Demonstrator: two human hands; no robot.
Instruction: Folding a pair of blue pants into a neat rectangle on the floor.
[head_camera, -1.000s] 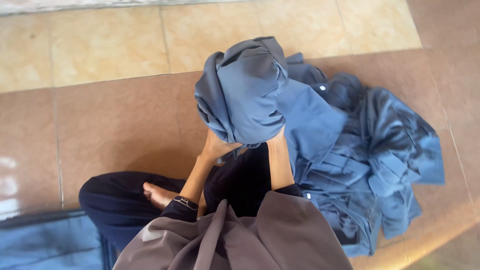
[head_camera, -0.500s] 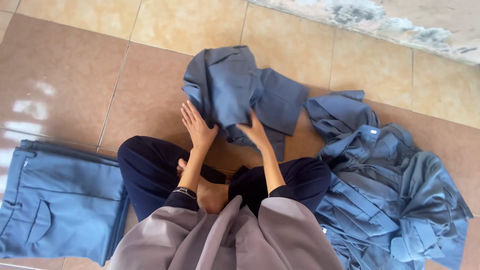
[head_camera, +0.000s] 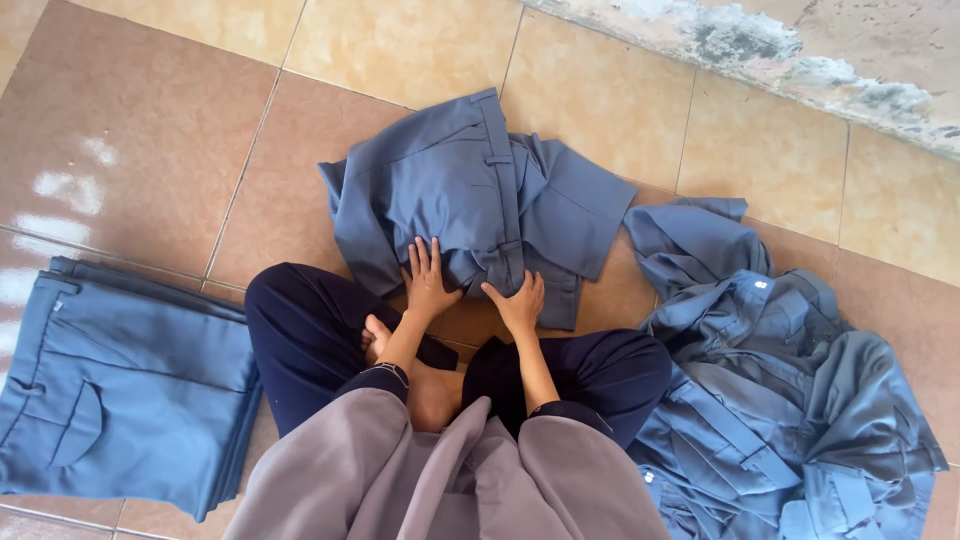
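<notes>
A crumpled pair of blue-grey trousers (head_camera: 470, 190) lies on the tiled floor just in front of my crossed legs, waistband running away from me. My left hand (head_camera: 428, 280) rests flat on its near edge, fingers spread. My right hand (head_camera: 518, 300) presses on the same near edge beside the waistband, fingers slightly curled over the cloth. I sit cross-legged in dark trousers with one bare foot (head_camera: 420, 375) showing.
A neatly folded stack of blue trousers (head_camera: 120, 385) lies at my left. A loose heap of blue-grey garments (head_camera: 770, 400) lies at my right. Beige and brown floor tiles (head_camera: 150, 150) run to a stained wall base (head_camera: 800, 55) at the far right.
The trousers, held up a second ago, have come down onto the floor and spread out flatter. Both hands have moved from lifting to pressing on the near edge. The view tilted left.
</notes>
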